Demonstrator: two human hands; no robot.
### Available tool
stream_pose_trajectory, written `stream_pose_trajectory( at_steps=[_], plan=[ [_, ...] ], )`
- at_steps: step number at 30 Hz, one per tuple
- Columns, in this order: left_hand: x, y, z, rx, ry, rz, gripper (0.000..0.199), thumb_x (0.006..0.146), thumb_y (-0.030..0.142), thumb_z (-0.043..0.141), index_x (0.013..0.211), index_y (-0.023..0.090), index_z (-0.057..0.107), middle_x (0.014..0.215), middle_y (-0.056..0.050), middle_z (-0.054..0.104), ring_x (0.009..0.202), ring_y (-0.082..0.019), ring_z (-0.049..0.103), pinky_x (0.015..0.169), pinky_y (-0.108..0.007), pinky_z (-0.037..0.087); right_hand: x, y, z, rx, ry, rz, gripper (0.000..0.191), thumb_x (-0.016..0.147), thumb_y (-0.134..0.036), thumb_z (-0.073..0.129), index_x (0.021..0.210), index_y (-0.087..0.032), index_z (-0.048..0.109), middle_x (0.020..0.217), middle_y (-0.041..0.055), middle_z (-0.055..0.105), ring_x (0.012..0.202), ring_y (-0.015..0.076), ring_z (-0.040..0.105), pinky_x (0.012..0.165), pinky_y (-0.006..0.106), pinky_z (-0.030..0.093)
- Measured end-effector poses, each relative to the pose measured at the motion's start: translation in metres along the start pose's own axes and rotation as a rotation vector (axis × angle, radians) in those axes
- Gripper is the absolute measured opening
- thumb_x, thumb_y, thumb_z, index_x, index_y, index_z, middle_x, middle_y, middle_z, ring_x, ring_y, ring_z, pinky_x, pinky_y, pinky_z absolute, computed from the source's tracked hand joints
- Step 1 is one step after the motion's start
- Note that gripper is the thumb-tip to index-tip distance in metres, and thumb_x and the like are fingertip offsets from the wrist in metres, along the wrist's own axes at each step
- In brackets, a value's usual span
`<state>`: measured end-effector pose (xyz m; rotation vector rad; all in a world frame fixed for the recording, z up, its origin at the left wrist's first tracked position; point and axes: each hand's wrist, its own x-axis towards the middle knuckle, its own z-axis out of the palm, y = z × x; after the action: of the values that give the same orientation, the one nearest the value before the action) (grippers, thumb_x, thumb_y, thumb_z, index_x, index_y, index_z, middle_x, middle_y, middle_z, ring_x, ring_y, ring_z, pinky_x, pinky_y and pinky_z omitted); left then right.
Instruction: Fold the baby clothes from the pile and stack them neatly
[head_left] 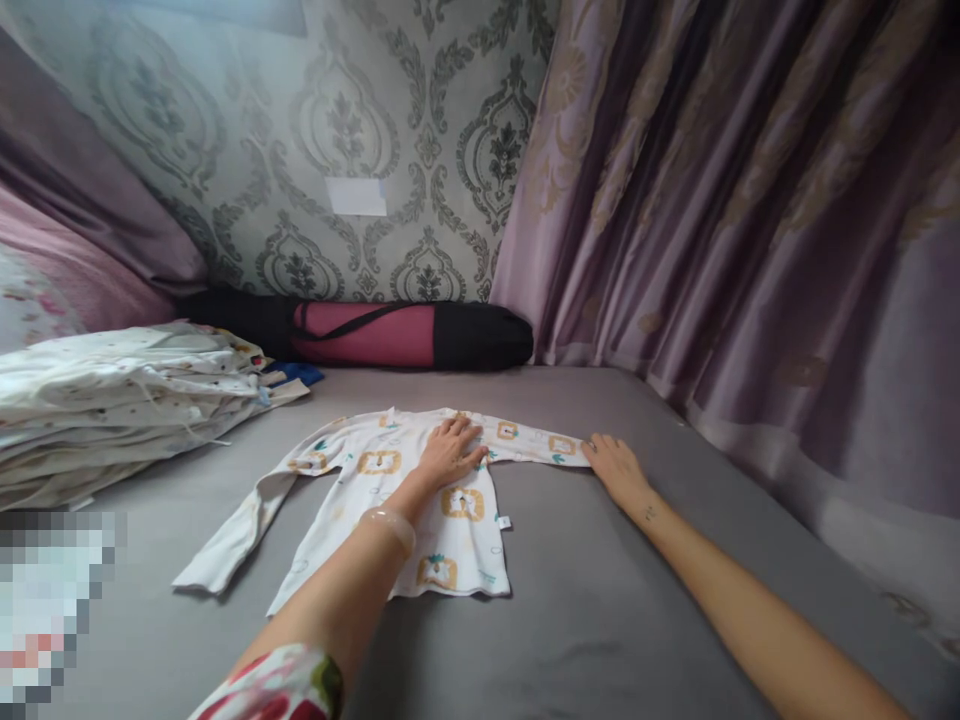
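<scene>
1. A white shirt [379,485] lies spread out on the grey bed [585,600]. Its neck points to the far edge and its hem points to the near edge.
2. The shirt has yellow-brown shapes and little green leaves on it. 1 small white tag [505,523] sticks out of its side, toward the right edge of the bed.
3. Your left hand [452,447] lies on the shirt, close to the neck. Its grip is open, with the palm down and the fingers a bit apart.
4. Your right hand [616,468] touches the end of the straight sleeve [536,443], which reaches out toward the right edge. I cannot tell if this grip pinches the cloth or just presses on it.
5. The bent sleeve [244,530] points to the near left corner of the bed.
6. You wear 1 see-through bangle [391,530] on your left arm.
7. A big pile of clothes [127,400] sits by the left edge. Some blue cloth [296,374] peeks out beside it.
8. 1 long pink and black bag [364,335] lies along the far edge, by the patterned wall [427,140].
9. A purple curtain [675,200] hangs down along the right edge.
</scene>
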<state>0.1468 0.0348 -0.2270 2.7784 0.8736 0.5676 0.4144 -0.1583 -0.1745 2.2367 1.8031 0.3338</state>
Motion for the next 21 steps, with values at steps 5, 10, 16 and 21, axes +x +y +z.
stream_pose_trajectory(
  at_steps=[5,10,16,21],
  plan=[
    [0.001,0.000,0.000,-0.004,-0.021,-0.007,0.050,0.092,0.056,0.044,0.131,0.027,0.056,0.142,-0.009,0.047,0.130,-0.032,0.039,0.105,-0.048,0.035,0.005,0.030,0.015,0.177,-0.174,0.089,0.058,0.083,0.001,0.038,0.131,-0.024,0.056,0.123,0.0134,0.060,0.109,0.0241,0.058,0.089,0.035,0.041],
    [0.001,-0.002,-0.001,-0.070,0.012,-0.013,0.048,0.091,0.058,0.044,0.125,0.027,0.060,0.140,-0.008,0.049,0.129,-0.030,0.040,0.106,-0.046,0.034,0.030,0.040,0.023,0.527,-0.126,0.325,0.036,0.086,-0.013,0.050,0.117,-0.019,0.067,0.118,0.0126,0.064,0.108,0.0220,0.060,0.088,0.028,0.042],
    [0.001,0.013,-0.015,-0.153,-0.018,0.061,0.039,0.084,0.057,0.057,0.106,0.026,0.067,0.119,-0.008,0.058,0.113,-0.027,0.049,0.097,-0.044,0.038,0.051,0.041,0.042,0.680,-0.087,0.432,0.021,0.079,-0.020,0.062,0.098,-0.015,0.071,0.094,0.0087,0.071,0.088,0.0187,0.064,0.076,0.024,0.045],
    [0.010,0.031,-0.012,-0.154,-0.096,0.135,0.031,0.083,0.046,0.063,0.099,0.020,0.065,0.103,-0.008,0.061,0.098,-0.023,0.055,0.089,-0.035,0.043,0.062,0.048,0.046,0.862,0.001,0.485,0.004,0.071,-0.016,0.066,0.075,-0.015,0.069,0.066,0.0024,0.067,0.063,0.0152,0.061,0.059,0.022,0.043]
  ],
)
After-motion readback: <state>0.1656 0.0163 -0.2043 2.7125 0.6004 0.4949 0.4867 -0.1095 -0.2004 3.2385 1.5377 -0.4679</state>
